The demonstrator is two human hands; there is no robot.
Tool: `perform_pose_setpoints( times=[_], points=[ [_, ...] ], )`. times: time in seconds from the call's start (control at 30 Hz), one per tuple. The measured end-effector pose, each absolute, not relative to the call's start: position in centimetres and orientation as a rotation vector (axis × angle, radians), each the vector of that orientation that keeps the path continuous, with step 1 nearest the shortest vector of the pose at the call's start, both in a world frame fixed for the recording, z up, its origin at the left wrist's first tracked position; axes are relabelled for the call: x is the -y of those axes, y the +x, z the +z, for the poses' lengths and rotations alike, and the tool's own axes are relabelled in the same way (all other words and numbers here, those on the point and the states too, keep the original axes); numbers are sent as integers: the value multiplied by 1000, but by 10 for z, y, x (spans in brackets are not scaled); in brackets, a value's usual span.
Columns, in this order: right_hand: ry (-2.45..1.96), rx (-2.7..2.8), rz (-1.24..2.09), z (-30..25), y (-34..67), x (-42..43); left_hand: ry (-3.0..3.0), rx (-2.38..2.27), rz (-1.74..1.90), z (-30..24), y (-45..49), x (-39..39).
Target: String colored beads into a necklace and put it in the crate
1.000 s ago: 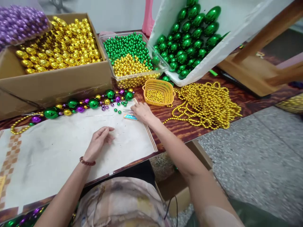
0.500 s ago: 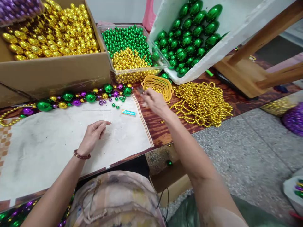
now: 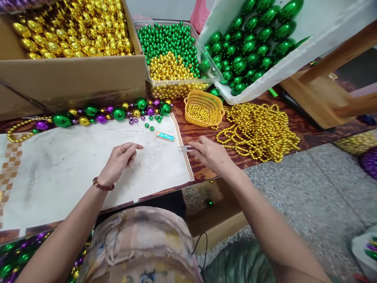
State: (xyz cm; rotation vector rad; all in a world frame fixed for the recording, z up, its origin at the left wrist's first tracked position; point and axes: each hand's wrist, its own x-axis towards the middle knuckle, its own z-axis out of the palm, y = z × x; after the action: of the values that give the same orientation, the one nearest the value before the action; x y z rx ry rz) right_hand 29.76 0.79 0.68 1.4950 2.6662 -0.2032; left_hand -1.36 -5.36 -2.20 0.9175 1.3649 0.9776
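Observation:
My left hand (image 3: pixel 119 161) rests on the white cloth (image 3: pixel 64 169), fingers pinched on a thin clear thread (image 3: pixel 147 161) that loops over the cloth. My right hand (image 3: pixel 212 155) hovers at the cloth's right edge and grips small metal snips (image 3: pixel 185 148), their tips pointing left toward the thread. A small blue lighter-like object (image 3: pixel 165 136) lies on the cloth just above the snips. A row of green, purple and gold beads (image 3: pixel 112 114) lies along the cloth's far edge.
A cardboard box of gold beads (image 3: pixel 73 74) stands back left, next to a clear tub of green and gold beads (image 3: pixel 173 59). A white box of large green beads (image 3: pixel 253 43) leans at back right. A yellow basket (image 3: pixel 204 108) and gold bead strands (image 3: pixel 259 131) lie right.
My right hand picked the snips off the cloth, lifted toward the yellow basket, then came down to the cloth's right edge. My left hand stayed put, closing on the thread.

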Motion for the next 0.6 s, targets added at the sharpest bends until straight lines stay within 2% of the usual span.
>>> perform_pose_setpoints(
  times=[0.3, 0.6],
  points=[
    [1405, -2462, -116, 6, 267, -6, 904, -1326, 1016, -18, -10, 54],
    [1481, -2679, -290, -27, 265, -9, 619, -1268, 1237, -24, -26, 59]
  ],
)
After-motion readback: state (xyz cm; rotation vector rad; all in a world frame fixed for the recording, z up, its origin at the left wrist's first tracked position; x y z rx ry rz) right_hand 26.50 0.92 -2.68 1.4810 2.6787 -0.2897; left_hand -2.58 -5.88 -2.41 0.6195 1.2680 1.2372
